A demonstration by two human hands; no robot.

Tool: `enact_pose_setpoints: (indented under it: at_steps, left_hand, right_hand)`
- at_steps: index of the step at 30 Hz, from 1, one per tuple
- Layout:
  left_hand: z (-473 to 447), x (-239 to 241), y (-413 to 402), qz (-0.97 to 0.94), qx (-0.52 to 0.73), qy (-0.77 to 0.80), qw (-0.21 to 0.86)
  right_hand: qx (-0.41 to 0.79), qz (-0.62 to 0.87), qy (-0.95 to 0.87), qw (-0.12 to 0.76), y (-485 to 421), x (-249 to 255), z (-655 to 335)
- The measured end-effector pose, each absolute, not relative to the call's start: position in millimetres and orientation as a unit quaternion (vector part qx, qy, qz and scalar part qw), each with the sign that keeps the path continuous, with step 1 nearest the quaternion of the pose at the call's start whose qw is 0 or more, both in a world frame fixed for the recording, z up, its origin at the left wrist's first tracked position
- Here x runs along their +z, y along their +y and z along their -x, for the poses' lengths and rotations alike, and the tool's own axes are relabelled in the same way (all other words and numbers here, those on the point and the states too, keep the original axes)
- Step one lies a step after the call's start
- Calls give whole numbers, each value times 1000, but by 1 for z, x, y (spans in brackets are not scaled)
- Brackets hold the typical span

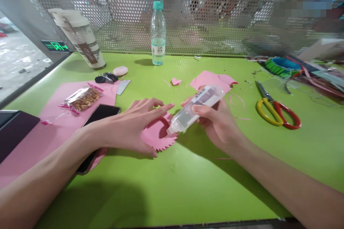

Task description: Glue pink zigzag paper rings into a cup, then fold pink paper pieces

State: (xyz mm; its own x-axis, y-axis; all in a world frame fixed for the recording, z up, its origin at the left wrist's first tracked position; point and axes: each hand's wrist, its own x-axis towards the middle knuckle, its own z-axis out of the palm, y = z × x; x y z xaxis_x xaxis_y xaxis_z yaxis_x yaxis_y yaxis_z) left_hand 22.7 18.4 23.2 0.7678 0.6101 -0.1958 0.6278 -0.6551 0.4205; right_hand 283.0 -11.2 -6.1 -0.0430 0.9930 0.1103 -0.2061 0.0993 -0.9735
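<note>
A round pink paper piece (161, 136) with a zigzag-cut edge and a curved inner part lies on the green table (177, 189). My left hand (129, 125) holds it from the left, thumb at the near edge and fingers reaching over the far side. In my right hand (215, 118) is a clear glue bottle (185, 116) with a barcode label, tilted nozzle-down. Its tip is over the paper's right part; whether it touches cannot be made out. Behind the bottle lies a larger pink paper scrap (208, 78). A small pink paper heart (176, 81) is beyond my hands.
Scissors (278, 112) with yellow and red handles lie at right, near a green-blue woven ring (283, 67). At left are a phone (100, 114), a snack packet (82, 99), pink sheet (53, 96) and cup (80, 39). A water bottle (158, 34) stands before the perforated screen (120, 25).
</note>
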Motion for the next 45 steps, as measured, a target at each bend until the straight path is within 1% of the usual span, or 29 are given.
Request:
enact_pose_setpoints:
  at_steps: [8, 22, 29, 41, 45]
  left_hand:
    - [-26, 26, 17, -913, -6, 335, 232]
    - [-23, 22, 21, -914, -23, 333, 229]
    - [-21, 21, 23, -920, -12, 320, 227]
    - [-8, 25, 30, -915, -23, 342, 213]
    - [-14, 18, 24, -914, 11, 350, 206]
  right_hand:
    - [556, 366, -520, 536, -26, -8, -273]
    - [539, 357, -542, 537, -27, -8, -274]
    - [530, 365, -544, 539, -25, -6, -277]
    - [531, 361, -515, 568, -19, -9, -282]
    - [522, 368, -508, 578, -20, -9, -281]
